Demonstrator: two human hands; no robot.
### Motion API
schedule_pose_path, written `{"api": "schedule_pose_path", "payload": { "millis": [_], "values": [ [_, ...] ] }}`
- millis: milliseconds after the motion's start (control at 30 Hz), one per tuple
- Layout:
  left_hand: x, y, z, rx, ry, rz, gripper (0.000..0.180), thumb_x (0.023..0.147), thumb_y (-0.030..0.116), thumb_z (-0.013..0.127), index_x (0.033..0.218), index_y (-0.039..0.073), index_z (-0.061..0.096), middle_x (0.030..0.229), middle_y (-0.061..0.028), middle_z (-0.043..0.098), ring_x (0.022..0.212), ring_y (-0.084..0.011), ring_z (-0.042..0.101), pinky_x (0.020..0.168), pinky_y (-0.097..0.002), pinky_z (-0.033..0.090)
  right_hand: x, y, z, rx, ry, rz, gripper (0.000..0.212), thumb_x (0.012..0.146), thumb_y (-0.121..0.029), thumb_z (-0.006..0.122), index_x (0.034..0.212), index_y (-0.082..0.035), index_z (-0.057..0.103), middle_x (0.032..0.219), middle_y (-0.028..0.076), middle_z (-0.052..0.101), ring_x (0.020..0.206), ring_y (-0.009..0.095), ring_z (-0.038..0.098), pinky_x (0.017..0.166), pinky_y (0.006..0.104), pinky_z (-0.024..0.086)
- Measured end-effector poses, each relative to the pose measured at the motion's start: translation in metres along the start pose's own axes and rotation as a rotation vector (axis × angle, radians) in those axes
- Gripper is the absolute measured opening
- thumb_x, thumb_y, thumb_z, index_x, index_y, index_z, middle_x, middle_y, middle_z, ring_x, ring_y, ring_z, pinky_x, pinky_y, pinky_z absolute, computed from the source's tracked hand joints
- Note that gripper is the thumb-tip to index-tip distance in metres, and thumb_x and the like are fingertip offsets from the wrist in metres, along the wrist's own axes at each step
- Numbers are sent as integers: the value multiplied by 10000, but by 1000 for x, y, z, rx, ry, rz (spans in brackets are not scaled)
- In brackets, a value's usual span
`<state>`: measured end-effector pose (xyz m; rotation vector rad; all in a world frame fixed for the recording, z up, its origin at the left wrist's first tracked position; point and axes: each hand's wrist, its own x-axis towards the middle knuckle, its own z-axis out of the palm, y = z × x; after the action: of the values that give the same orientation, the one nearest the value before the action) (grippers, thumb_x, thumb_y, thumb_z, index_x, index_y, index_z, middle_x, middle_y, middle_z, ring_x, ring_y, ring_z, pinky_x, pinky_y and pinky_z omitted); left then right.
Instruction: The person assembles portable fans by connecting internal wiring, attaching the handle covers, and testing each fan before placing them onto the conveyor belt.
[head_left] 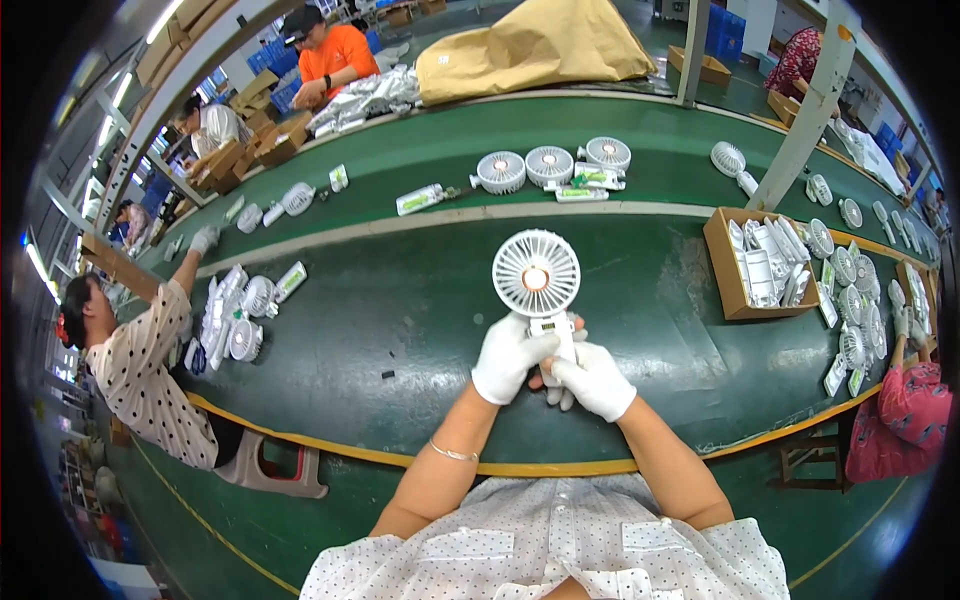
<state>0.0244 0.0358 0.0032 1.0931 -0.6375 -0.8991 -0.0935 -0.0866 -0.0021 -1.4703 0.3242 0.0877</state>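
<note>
In front of me, over the green worktable (pixel 420 290), a white handheld fan (pixel 537 272) stands upright with its round grille on top and a small dark display on its handle. My left hand (pixel 507 358), in a white glove, is wrapped round the left side of the handle. Gloved as well, my right hand (pixel 597 382) grips the lower handle from the right, its thumb on the front. The lower end of the handle is hidden by my fingers.
A cardboard box (pixel 722 275) of white plastic parts sits on the right, beside several fans (pixel 852 345). Beyond the table runs a green conveyor belt (pixel 400 150) carrying fans and small packs. Co-workers sit at left (pixel 140 350) and right (pixel 905 420). A metal post (pixel 808 110) rises at the right.
</note>
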Motion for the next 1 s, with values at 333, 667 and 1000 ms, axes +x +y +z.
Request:
{"api": "schedule_pose_path", "payload": {
  "millis": [333, 667, 1000],
  "values": [
    [-3, -6, -5, -222, -223, -53, 828, 888, 446, 723, 1486, 28, 332, 1286, -164, 586, 1097, -227, 617, 928, -338, 521, 1, 17, -14, 585, -406, -112, 626, 970, -570, 521, 1107, 36, 595, 837, 195, 696, 557, 221, 643, 476, 284, 510],
    [15, -7, -20, 37, 583, -21, 327, 965, 266, 614, 1183, 58, 487, 830, -50, 527, 528, -172, 551, 386, -311, 401, 5, 21, -13, 318, -445, 111, 543, 1027, -457, 494, 1194, 46, 614, 932, 178, 710, 703, 191, 677, 593, 297, 564],
    [64, 35, -107, 519, 781, -82, 525, 978, 538, 516, 1000, 18, 583, 687, -57, 570, 462, -147, 535, 356, -273, 364, 5, 8, -11, 323, -311, 108, 352, 1016, -248, 512, 1199, 29, 630, 960, 125, 706, 745, 163, 653, 637, 278, 556]
  ]
}}
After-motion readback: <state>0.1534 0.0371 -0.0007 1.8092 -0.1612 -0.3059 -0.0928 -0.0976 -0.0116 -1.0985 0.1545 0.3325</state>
